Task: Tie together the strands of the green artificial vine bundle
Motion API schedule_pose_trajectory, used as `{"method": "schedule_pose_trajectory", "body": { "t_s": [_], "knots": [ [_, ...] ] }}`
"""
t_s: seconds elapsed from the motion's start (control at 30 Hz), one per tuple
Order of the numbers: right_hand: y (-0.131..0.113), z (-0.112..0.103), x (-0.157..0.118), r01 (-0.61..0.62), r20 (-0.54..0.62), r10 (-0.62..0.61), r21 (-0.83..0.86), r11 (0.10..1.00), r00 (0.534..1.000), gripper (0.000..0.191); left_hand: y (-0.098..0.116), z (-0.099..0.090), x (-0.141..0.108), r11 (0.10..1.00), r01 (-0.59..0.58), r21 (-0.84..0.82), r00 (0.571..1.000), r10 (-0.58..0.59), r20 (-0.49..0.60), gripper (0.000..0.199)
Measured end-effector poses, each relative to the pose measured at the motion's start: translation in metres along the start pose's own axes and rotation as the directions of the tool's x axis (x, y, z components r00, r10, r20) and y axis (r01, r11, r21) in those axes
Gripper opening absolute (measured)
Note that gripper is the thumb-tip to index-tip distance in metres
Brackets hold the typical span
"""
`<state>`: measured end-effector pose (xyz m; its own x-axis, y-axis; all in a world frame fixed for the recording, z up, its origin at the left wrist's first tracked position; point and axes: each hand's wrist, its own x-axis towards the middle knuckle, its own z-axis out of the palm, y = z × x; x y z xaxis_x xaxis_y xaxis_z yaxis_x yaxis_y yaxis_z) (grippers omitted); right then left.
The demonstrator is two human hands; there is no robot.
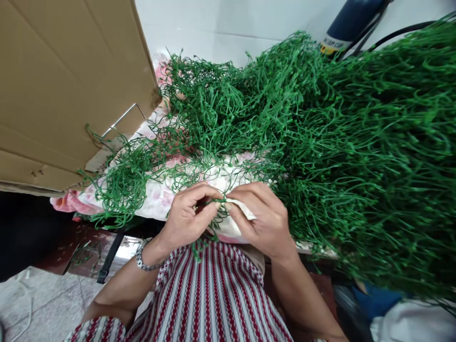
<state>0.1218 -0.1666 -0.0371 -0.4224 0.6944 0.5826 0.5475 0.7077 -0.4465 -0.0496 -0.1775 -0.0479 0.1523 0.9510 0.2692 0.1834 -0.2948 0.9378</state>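
Observation:
My left hand (188, 213), with a metal band at its wrist, pinches a thin green plastic-looking sprig (221, 201) between thumb and forefinger. Facing it, my right hand (265, 218) pinches the same sprig, and the fingertips of both hands nearly meet. Green strands (198, 247) hang below my left hand over the striped shirt. A pale strip (244, 207) shows between the right thumb and fingers; whether it is held or is the cloth behind, I cannot tell. Beneath both hands lies a white and pink floral cloth (160, 197).
A huge heap of green sprigs (356, 156) covers the right and back. A smaller tangle (124, 187) lies at the left edge. Cardboard (71, 85) with a bent metal wire (121, 116) stands on the left. A dark blue cylinder (351, 23) leans by the white wall.

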Motion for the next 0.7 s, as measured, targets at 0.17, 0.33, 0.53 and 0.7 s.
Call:
{"method": "schedule_pose_trajectory", "body": {
  "t_s": [0.17, 0.33, 0.53, 0.7],
  "knots": [
    [0.006, 0.005, 0.001, 0.108, -0.001, -0.108, 0.101, 0.989, 0.994, 0.034, -0.004, 0.001, -0.002, 0.992, 0.057, -0.109, 0.996, -0.050, 0.068, 0.004],
    [0.012, 0.015, -0.001, 0.090, 0.075, -0.098, 0.100, 0.991, 0.992, 0.018, -0.008, -0.002, -0.006, 0.990, 0.102, -0.093, 0.988, -0.091, 0.123, 0.005],
    [0.006, 0.010, -0.003, 0.194, 0.308, -0.124, -0.208, 0.959, 0.943, 0.018, -0.005, -0.009, 0.000, 0.968, -0.037, 0.250, 0.951, -0.043, 0.307, 0.008],
    [0.011, 0.004, -0.005, 0.174, 0.411, -0.183, 0.062, 0.983, 0.893, 0.018, -0.009, -0.020, 0.003, 0.997, -0.012, 0.080, 0.876, -0.028, 0.482, 0.021]
  ]
}}
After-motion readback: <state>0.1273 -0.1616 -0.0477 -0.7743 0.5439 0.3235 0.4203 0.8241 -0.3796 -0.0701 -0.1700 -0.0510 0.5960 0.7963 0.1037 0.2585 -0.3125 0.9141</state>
